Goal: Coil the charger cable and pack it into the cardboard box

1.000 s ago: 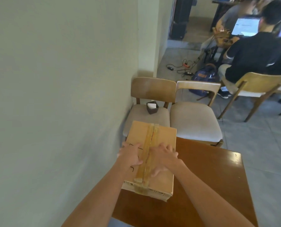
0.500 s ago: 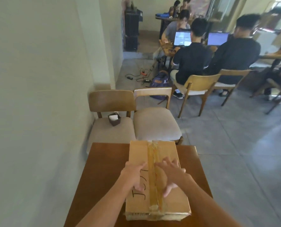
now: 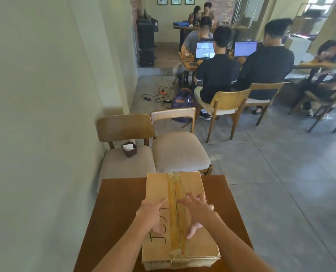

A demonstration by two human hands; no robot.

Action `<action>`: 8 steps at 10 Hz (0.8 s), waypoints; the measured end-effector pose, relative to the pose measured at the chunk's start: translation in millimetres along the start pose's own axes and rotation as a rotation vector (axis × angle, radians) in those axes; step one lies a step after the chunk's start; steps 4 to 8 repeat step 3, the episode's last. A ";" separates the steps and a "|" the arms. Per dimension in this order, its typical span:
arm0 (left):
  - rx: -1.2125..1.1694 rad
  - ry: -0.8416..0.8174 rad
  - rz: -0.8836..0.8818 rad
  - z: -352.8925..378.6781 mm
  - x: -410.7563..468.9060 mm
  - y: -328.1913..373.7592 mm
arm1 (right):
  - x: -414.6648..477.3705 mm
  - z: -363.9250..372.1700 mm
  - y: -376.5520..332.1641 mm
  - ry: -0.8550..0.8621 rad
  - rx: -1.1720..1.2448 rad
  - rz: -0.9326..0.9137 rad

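Observation:
A closed cardboard box (image 3: pixel 188 185) lies on the brown wooden table (image 3: pixel 120 203), its flaps meeting under a strip of yellowed tape down the middle. Black handwriting shows on its left flap. My left hand (image 3: pixel 152 214) rests flat on the left flap and my right hand (image 3: pixel 195 210) lies on the right flap, fingers spread, one on each side of the tape. Neither hand holds anything. No charger cable is visible on the table.
Two cushioned wooden chairs (image 3: pixel 179 152) stand beyond the table's far edge; the left one carries a small dark napkin holder (image 3: pixel 129 148). A wall runs along the left. Several people sit at laptops further back, with a backpack (image 3: pixel 181 104) and cables on the tiled floor.
The view has swung right and up, so the box now sits centred on the table instead of at the wall side. Both hands stay flat on the box top beside the tape.

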State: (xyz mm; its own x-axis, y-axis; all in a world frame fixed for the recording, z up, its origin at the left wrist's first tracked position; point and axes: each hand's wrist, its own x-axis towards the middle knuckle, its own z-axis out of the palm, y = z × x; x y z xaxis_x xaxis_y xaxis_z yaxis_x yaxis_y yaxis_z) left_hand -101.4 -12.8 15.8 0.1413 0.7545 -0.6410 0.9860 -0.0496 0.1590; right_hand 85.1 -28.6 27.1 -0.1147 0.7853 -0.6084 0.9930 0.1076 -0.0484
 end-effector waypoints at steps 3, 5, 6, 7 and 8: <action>-0.395 0.244 0.162 -55.7 -27.0 22.1 | -6.5 -54.3 -2.8 0.289 0.718 -0.092; -0.395 0.244 0.162 -55.7 -27.0 22.1 | -6.5 -54.3 -2.8 0.289 0.718 -0.092; -0.395 0.244 0.162 -55.7 -27.0 22.1 | -6.5 -54.3 -2.8 0.289 0.718 -0.092; -0.395 0.244 0.162 -55.7 -27.0 22.1 | -6.5 -54.3 -2.8 0.289 0.718 -0.092; -0.395 0.244 0.162 -55.7 -27.0 22.1 | -6.5 -54.3 -2.8 0.289 0.718 -0.092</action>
